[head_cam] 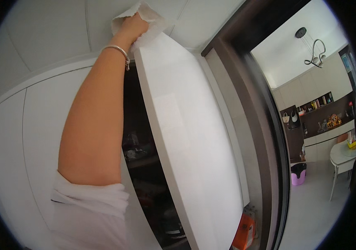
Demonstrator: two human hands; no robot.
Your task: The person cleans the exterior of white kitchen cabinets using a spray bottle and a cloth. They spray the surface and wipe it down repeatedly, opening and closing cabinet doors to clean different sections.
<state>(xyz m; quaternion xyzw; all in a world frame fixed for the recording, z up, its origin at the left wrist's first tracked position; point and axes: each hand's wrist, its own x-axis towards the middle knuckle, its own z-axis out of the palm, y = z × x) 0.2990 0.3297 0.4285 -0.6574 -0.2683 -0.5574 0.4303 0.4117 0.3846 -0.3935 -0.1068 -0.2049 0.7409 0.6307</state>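
My left hand (135, 27), with a silver bracelet (117, 48) at its wrist, is raised high and closed on a thin white cloth or paper towel (154, 23). The sheet bunches around my fingers at the top edge of a white cabinet door (190, 131), close under the ceiling. The door stands ajar, with the dark cabinet interior (146, 175) showing to its left. Part of my fingers is hidden by the sheet. My right hand is out of view.
White cabinet fronts (50, 125) lie to the left and ceiling panels (56, 28) above. Right of the door runs a dark door frame (256, 125). An orange object (244, 229) is low behind the door. Beyond are a table (342, 156), a pink bin (298, 177) and a hanging lamp (315, 53).
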